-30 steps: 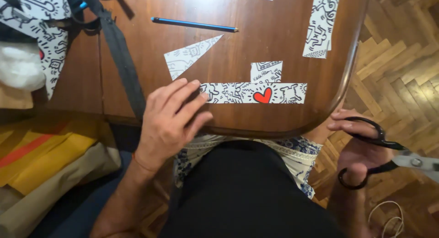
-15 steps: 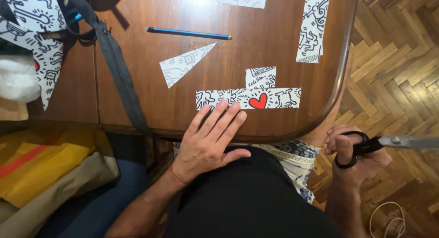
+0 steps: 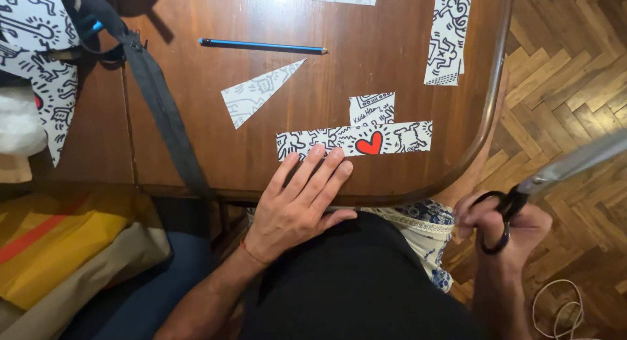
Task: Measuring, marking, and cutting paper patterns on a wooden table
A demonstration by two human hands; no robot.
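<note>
My left hand (image 3: 297,203) lies flat on the near edge of the brown wooden table (image 3: 366,65), fingers apart, fingertips touching the left end of a long paper strip (image 3: 356,142) printed with black doodles and a red heart. A small printed paper square (image 3: 371,109) lies just above the strip. My right hand (image 3: 503,226) hangs off the table's right corner over the floor, gripping black-handled scissors (image 3: 555,173) whose blades point up and right.
A triangular paper piece (image 3: 255,95), a blue pencil (image 3: 261,47) and a tall printed strip (image 3: 447,33) lie on the table. A black bag strap (image 3: 157,111) crosses the left side. Printed paper (image 3: 39,59) and yellow fabric (image 3: 59,242) sit at left. Parquet floor (image 3: 575,85) at right.
My left hand slid right along the table edge and down toward me, then came to rest by the strip's end. My right hand turned the scissors so the blades point up and right.
</note>
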